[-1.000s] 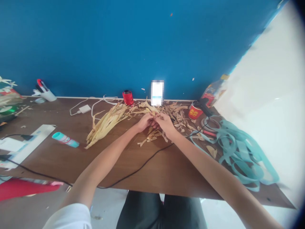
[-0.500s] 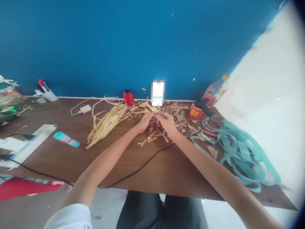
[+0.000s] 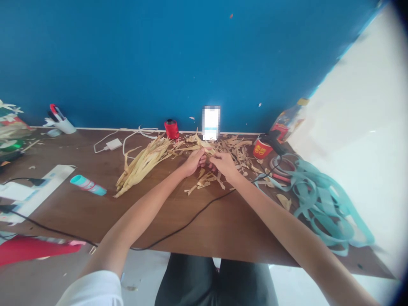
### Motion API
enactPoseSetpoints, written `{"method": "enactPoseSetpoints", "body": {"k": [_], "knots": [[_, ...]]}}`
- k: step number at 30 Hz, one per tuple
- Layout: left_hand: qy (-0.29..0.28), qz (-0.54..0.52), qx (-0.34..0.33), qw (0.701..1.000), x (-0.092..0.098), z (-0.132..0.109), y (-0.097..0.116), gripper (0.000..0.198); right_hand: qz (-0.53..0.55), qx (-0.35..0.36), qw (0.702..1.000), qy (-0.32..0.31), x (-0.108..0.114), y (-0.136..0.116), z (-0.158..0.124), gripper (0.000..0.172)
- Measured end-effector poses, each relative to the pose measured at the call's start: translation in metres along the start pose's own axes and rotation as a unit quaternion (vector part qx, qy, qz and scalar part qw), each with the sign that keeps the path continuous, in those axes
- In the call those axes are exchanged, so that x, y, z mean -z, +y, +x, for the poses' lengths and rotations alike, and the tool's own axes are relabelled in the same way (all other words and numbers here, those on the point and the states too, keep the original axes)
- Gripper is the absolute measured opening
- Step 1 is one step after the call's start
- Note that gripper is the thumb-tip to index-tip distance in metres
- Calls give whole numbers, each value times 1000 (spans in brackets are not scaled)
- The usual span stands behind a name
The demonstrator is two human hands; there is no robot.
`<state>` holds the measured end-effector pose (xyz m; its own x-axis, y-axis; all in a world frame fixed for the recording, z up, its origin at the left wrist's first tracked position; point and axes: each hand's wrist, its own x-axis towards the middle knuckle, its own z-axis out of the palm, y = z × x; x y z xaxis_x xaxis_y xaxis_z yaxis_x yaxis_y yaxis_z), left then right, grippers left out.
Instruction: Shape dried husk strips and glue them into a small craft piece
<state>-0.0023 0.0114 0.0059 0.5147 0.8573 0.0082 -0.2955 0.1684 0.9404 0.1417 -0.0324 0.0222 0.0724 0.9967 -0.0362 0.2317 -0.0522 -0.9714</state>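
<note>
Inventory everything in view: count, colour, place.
Dry-husk bundle: one, yellowish, left
Husk scraps: many, tan, centre
Spool-like cylinder: one, red, rear
Upright screen: one, white, rear
Printed cup: one, red, right rear
Pistol-shaped tool: one, black, by cup
Plastic bottle: one, clear, right rear
Ribbon tangle: one, teal, right
Short tube: one, light-blue, left
Power strip: one, white, left
Pen cup: one, white, left rear
Square charger: one, white, left rear
Thin cable: one, black, across table
Clutter: uncounted, mixed, far left
Draped material: one, red, lower left
Wooden table: one, brown, beneath
Walls: two, blue/white, rear/right
Left hand, right hand: two, bare, among scraps
Legs: two, dark-trousered, below table
</note>
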Motion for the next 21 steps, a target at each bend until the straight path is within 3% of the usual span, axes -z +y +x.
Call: {"method": "enactPoseSetpoints", "body": {"k": [8,13,21], "knots": [[14,-26,10,1000,-3,-1,-1,31,8,-30,999,7,8,1,8,10],[16,-14,11,1000,-2,1,-4,31,13,-68,997,-33,12,3,12,14],[0,32,20,999,-1,2,-4,31,-10,11,1000,-8,13,5,12,20]]}}
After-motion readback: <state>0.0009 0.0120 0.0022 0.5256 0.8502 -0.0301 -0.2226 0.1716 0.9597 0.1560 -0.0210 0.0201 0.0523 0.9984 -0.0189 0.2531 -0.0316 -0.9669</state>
